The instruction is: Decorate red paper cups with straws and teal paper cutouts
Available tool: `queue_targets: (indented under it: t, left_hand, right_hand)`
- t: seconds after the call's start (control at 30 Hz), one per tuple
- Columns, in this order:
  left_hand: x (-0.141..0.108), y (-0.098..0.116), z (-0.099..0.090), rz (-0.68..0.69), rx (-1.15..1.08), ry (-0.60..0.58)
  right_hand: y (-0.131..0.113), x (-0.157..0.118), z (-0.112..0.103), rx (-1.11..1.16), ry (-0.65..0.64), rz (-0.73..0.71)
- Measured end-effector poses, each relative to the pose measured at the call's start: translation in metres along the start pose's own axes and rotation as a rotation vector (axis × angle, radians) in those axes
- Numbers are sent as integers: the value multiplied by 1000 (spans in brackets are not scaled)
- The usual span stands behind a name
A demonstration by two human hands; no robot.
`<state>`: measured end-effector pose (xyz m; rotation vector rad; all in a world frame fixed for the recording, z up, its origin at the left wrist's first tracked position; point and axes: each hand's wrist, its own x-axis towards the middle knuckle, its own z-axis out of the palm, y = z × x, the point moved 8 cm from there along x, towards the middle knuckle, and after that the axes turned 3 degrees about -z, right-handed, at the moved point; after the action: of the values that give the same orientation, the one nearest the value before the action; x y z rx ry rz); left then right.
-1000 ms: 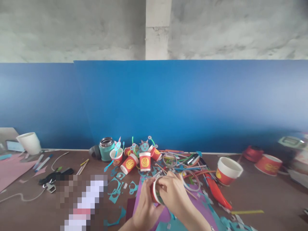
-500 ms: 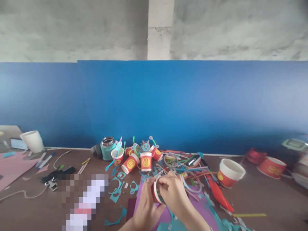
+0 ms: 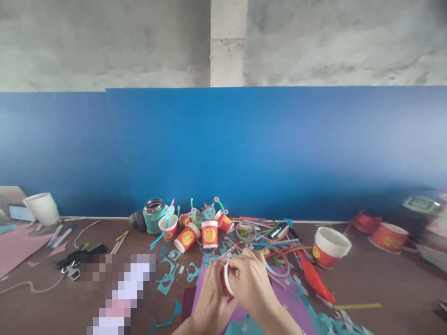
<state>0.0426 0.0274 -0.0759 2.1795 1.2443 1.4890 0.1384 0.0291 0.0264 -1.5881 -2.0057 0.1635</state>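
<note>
Both hands [image 3: 232, 291] still clasp the red cup [image 3: 225, 280]

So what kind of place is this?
Probably a craft table: both hands, left and right, hold a paper cup, with decorated cups, paper scraps and straws scattered around.
</note>
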Motion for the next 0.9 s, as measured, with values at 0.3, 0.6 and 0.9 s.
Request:
queue_targets:
  t: [0.3, 0.6, 0.9]
  left_hand:
    - [15, 13, -12, -97, -129, -55]
    - [15, 14, -6, -120, -292, -144]
    - [22, 15, -3, -243, -676, -217]
  right_hand:
    - [7, 1, -3, 245, -50, 84]
    - [5, 1, -6, 161, 47, 50]
    - [31, 10, -15, 478, 32, 83]
